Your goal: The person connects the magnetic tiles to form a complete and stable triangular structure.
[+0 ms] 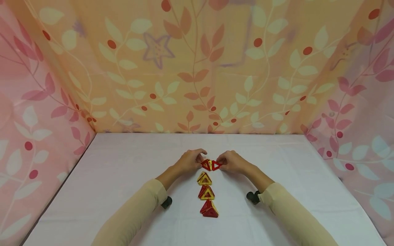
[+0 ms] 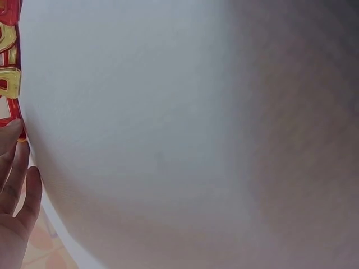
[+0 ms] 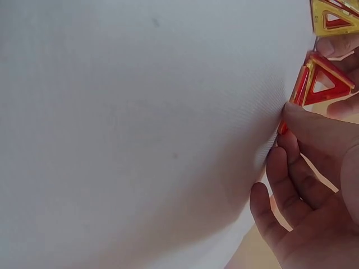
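Note:
At the far end of a row, my left hand [image 1: 188, 162] pinches the left side of a small group of triangular magnetic tiles, at a red tile [image 1: 204, 166]. On the other side my right hand [image 1: 233, 162] pinches a red triangular tile [image 1: 213, 165] between thumb and fingers; the right wrist view also shows this thumb [image 3: 314, 126] on its edge. A yellow edge [image 1: 210, 164] shows between the two red tiles. Tile faces turned from the cameras are hidden.
Toward me stand three small tile pyramids in line: a mostly yellow one [image 1: 204, 179], a red and yellow one [image 1: 206, 193] and a mostly red one [image 1: 210, 209]. A white cloth [image 1: 107, 191] covers the table, with patterned curtains [image 1: 197, 85] behind and at both sides.

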A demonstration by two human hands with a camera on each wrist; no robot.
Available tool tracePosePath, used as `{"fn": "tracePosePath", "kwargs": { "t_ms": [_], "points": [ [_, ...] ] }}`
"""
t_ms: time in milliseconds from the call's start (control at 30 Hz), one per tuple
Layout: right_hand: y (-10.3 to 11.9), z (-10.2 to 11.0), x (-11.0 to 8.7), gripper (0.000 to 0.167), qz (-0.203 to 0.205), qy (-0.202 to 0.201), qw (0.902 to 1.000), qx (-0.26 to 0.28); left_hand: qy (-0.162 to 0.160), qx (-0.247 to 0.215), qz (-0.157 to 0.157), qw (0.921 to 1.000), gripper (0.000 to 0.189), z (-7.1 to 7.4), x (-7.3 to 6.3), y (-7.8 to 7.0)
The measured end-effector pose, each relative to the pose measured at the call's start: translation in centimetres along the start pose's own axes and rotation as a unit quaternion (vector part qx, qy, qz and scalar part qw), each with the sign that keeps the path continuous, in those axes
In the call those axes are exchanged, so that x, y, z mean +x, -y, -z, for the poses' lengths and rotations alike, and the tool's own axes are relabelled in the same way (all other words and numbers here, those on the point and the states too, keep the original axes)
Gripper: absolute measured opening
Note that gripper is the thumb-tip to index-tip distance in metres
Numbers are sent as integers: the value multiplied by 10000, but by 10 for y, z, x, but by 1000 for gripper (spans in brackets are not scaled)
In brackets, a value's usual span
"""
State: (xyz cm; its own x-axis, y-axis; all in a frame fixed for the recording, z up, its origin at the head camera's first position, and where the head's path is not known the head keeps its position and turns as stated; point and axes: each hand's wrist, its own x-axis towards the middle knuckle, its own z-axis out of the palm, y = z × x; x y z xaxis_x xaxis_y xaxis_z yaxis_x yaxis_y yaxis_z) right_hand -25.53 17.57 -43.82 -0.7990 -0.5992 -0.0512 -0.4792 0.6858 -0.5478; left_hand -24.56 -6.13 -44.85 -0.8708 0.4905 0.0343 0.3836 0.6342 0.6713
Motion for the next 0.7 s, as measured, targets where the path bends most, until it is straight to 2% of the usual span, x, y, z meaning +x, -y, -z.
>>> {"fn": "tracePosePath", "kwargs": {
  "t_ms": [700],
  "points": [
    [5, -2, 1, 20, -144, -38, 9998, -142, -89, 109, -11, 9999, 41, -1, -3, -3]
  ]
}}
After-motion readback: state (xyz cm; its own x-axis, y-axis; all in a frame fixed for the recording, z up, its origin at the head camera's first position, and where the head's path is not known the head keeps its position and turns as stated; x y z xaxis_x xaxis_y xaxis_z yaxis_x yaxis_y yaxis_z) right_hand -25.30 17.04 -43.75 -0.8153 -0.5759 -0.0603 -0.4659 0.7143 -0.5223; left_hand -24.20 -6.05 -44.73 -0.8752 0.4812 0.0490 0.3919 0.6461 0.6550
